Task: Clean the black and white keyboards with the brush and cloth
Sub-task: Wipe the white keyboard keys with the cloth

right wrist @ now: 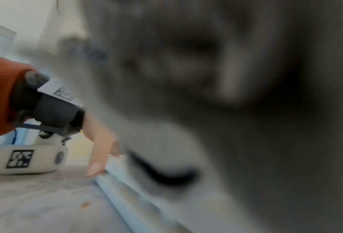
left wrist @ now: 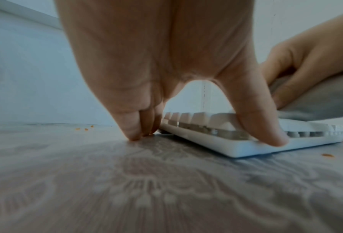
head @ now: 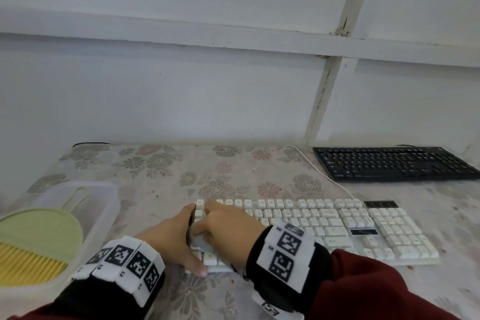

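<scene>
The white keyboard (head: 324, 228) lies in front of me on the flowered table cover. My left hand (head: 181, 236) braces its left end: the thumb (left wrist: 266, 134) presses the near corner and the straight fingers (left wrist: 134, 132) touch the table beside the far corner. My right hand (head: 207, 221) grips a grey cloth (head: 200, 241) and holds it down on the leftmost keys. The cloth (right wrist: 206, 78) fills most of the right wrist view as a blur. The black keyboard (head: 389, 163) sits at the back right, untouched. The yellow brush (head: 28, 262) lies in a container at the left.
A clear plastic container (head: 104, 205) at the left holds a green dustpan (head: 39, 231) with the brush. Orange crumbs (left wrist: 188, 155) dot the table cover near the keyboard. A white cable (head: 324, 174) runs from the white keyboard to the wall behind.
</scene>
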